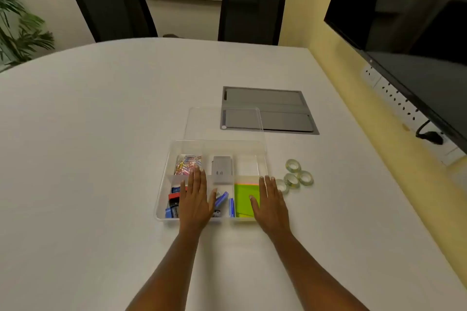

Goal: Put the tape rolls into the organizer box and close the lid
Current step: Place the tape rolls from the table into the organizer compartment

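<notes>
A clear plastic organizer box [161, 199] sits open on a white table [101, 134], its transparent lid [223, 124] lying flat just beyond its far edge and partly overlapping a grey hatch panel [283, 108] set into the tabletop. Both hands hover flat, palms down, over the near half of the box: the left hand [195, 201] above the middle compartments, the right hand [270, 203] at the box's right edge, fingers extended and spread, neither grasping anything. Four clear tape rolls [294, 175] lie in a loose cluster on the table just right of the box; the nearest one is beside the right hand's fingertips, and whether they touch cannot be told. Inside the box are coloured paper clips [188, 164] at the far left, a small grey box [222, 168] in the far middle, green sticky notes [246, 197] at the near right, and blue and red items at the near left. Their labels are too blurred to read.
</notes>
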Available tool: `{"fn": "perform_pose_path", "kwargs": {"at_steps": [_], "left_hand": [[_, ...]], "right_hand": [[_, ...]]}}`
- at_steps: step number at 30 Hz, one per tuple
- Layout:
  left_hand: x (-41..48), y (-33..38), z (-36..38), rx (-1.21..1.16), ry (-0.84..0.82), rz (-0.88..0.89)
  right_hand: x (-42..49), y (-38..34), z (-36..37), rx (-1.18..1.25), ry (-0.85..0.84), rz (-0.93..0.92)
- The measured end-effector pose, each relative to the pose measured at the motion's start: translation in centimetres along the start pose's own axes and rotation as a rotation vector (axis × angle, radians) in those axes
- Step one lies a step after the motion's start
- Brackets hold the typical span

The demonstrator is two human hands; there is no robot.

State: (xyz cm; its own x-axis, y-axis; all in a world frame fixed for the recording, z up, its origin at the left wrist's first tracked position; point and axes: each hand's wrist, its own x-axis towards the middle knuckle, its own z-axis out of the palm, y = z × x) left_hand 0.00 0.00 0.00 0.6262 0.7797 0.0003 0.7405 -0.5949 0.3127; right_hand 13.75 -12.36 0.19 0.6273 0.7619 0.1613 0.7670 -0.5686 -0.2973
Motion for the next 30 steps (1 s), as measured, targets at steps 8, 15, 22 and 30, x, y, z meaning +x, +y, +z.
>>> {"fn": "perform_pose_path", "kwargs": {"at_steps": [8,15,22,30], "left_hand": [[-0.2,-0.7,1.7,-0.066,0.015,-0.042],[-0.2,-0.6,2.0,-0.035,-0.052,-0.116],[-0.1,-0.7,2.1,-0.083,-0.045,-0.117],[0.2,-0.8,1.9,-0.119,-0.054,-0.137]], "right_hand": [[-0.8,1.5,1.3,0.043,-0.153,0.041],[-1.2,1.6,2.0,0.132,-0.106,0.036],[-1.4,1.8,2.2,0.206,-0.070,0.015],[-1.6,4.9,1.3,0.521,-0.082,-0.110]]}}
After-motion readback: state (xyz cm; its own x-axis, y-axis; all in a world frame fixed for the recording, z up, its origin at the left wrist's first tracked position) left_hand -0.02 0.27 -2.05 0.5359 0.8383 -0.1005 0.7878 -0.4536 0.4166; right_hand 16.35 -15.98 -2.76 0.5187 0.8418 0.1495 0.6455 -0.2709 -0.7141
